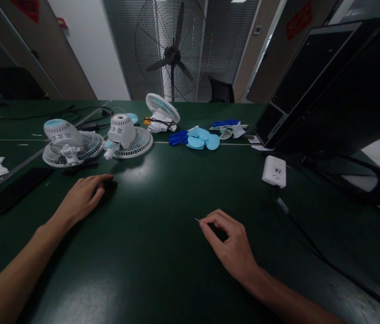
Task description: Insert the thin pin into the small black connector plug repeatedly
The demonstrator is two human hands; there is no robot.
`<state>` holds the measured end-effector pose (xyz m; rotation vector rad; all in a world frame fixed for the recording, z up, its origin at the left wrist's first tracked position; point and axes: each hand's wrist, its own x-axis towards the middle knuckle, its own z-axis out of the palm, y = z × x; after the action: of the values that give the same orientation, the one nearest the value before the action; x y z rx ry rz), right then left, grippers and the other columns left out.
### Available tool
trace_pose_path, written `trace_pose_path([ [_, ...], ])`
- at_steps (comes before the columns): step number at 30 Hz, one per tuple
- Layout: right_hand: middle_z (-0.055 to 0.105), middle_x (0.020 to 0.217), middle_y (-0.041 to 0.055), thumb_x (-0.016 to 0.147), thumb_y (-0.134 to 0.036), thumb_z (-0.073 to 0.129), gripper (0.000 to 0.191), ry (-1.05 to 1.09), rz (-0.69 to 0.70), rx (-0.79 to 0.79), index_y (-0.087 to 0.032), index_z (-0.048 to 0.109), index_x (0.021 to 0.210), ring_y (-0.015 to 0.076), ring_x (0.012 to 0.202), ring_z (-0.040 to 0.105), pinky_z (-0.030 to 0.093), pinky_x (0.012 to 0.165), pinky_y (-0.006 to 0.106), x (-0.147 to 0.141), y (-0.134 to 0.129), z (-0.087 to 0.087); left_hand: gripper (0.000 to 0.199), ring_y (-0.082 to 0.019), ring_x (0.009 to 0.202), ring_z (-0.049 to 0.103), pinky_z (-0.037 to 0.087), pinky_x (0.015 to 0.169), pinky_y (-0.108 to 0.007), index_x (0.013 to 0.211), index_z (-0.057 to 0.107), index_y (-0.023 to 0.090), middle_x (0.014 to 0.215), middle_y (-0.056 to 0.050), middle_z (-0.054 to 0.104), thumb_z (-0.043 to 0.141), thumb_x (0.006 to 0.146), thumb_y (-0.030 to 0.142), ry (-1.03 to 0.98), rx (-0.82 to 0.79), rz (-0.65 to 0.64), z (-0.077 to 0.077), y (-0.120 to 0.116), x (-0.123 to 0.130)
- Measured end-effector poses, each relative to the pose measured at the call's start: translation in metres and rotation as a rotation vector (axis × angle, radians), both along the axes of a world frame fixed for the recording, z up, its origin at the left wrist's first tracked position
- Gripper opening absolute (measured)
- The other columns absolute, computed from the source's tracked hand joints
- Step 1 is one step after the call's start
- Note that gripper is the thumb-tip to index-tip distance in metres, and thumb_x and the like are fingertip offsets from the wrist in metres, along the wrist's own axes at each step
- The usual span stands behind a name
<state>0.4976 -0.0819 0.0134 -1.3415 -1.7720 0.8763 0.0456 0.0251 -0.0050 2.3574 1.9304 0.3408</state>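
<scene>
My left hand (pixel 83 195) rests at the left of the green table. Its fingers and thumb close around a small black object (pixel 110 185), whose kind I cannot make out in the dark. My right hand (pixel 228 240), lower and right of the middle, pinches a thin, short metallic piece like a pin (pixel 197 220) between thumb and index finger. The pin's tip points left, just above or at the tabletop.
White fan heads (pixel 122 130) lie beyond my left hand, with another small fan (pixel 161 112) behind. Light-blue fan blades (pixel 203 138) and blue gloves (pixel 178 137) lie at the back. A white box (pixel 274 171) with a cable stands right, before a black monitor (pixel 338 90).
</scene>
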Motion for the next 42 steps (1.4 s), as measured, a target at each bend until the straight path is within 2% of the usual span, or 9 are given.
trace_pose_path([
  [5, 0.068, 0.089, 0.0025, 0.101, -0.026, 0.059, 0.018, -0.006, -0.005, 0.003, -0.022, 0.073, 0.09, 0.0181, 0.076, 0.065, 0.048, 0.066, 0.031, -0.001, 0.0, 0.0, 0.05, -0.032, 0.118, 0.064, 0.049, 0.104, -0.046, 0.138, 0.064, 0.018, 0.133, -0.014, 0.068, 0.041, 0.101, 0.042, -0.081, 0.064, 0.103, -0.009, 0.006, -0.017],
  [10, 0.069, 0.09, 0.0028, 0.102, -0.027, 0.059, 0.018, -0.017, 0.001, 0.002, -0.022, 0.072, 0.091, 0.0186, 0.078, 0.065, 0.049, 0.068, 0.031, 0.0, 0.0, -0.002, 0.055, -0.029, 0.099, 0.07, 0.055, 0.091, -0.04, 0.134, 0.065, 0.016, 0.128, -0.014, 0.071, 0.049, 0.095, 0.051, -0.14, 0.118, 0.177, -0.014, 0.009, -0.027],
  [12, 0.068, 0.091, 0.0028, 0.102, -0.027, 0.059, 0.017, -0.012, 0.007, -0.006, -0.022, 0.072, 0.092, 0.0184, 0.079, 0.065, 0.049, 0.067, 0.031, 0.001, 0.0, -0.003, 0.056, -0.029, 0.1, 0.069, 0.055, 0.091, -0.04, 0.131, 0.067, 0.016, 0.127, -0.014, 0.071, 0.05, 0.094, 0.053, -0.153, 0.123, 0.184, -0.013, 0.009, -0.028],
  [17, 0.068, 0.09, 0.0021, 0.102, -0.025, 0.059, 0.016, -0.009, 0.014, -0.005, -0.022, 0.072, 0.092, 0.0177, 0.078, 0.065, 0.049, 0.067, 0.03, 0.002, -0.001, -0.001, 0.053, -0.032, 0.107, 0.069, 0.053, 0.098, -0.042, 0.11, 0.076, 0.017, 0.126, -0.014, 0.069, 0.046, 0.093, 0.058, -0.163, 0.121, 0.169, -0.006, 0.008, -0.022],
  [23, 0.069, 0.09, 0.0022, 0.102, -0.024, 0.059, 0.017, -0.013, 0.012, -0.003, -0.022, 0.073, 0.092, 0.0174, 0.077, 0.064, 0.049, 0.066, 0.03, 0.002, -0.002, 0.001, 0.047, -0.031, 0.102, 0.07, 0.053, 0.096, -0.041, 0.104, 0.075, 0.018, 0.118, -0.012, 0.072, 0.053, 0.09, 0.057, -0.213, 0.119, 0.198, 0.001, 0.004, -0.014],
  [27, 0.069, 0.091, 0.0028, 0.102, -0.025, 0.06, 0.017, -0.023, 0.016, -0.006, -0.022, 0.073, 0.092, 0.0182, 0.079, 0.065, 0.05, 0.068, 0.031, 0.001, -0.002, 0.001, 0.045, -0.028, 0.093, 0.073, 0.057, 0.087, -0.037, 0.116, 0.069, 0.019, 0.108, -0.009, 0.077, 0.054, 0.093, 0.054, -0.326, 0.143, 0.291, 0.002, 0.001, -0.012],
  [30, 0.07, 0.092, 0.003, 0.102, -0.025, 0.059, 0.017, -0.029, 0.018, -0.013, -0.022, 0.073, 0.093, 0.0186, 0.08, 0.066, 0.05, 0.068, 0.031, 0.001, -0.001, 0.0, 0.05, -0.025, 0.093, 0.075, 0.058, 0.086, -0.033, 0.125, 0.064, 0.016, 0.108, -0.009, 0.077, 0.055, 0.094, 0.055, -0.457, 0.174, 0.347, 0.002, -0.001, -0.011],
  [35, 0.069, 0.089, 0.0025, 0.102, -0.025, 0.06, 0.017, -0.045, 0.015, 0.004, -0.022, 0.073, 0.091, 0.0184, 0.079, 0.065, 0.048, 0.068, 0.031, 0.0, -0.001, -0.001, 0.059, -0.028, 0.096, 0.075, 0.059, 0.089, -0.036, 0.123, 0.073, 0.012, 0.109, -0.012, 0.078, 0.066, 0.087, 0.058, -0.628, 0.175, 0.446, 0.003, 0.0, -0.012],
  [42, 0.069, 0.09, 0.003, 0.102, -0.026, 0.059, 0.017, -0.04, 0.01, 0.007, -0.022, 0.072, 0.091, 0.0183, 0.077, 0.065, 0.048, 0.067, 0.031, 0.0, -0.001, 0.0, 0.062, -0.026, 0.1, 0.077, 0.06, 0.095, -0.037, 0.135, 0.068, 0.013, 0.115, -0.012, 0.079, 0.075, 0.084, 0.047, -0.819, 0.116, 0.457, -0.004, 0.004, -0.016],
])
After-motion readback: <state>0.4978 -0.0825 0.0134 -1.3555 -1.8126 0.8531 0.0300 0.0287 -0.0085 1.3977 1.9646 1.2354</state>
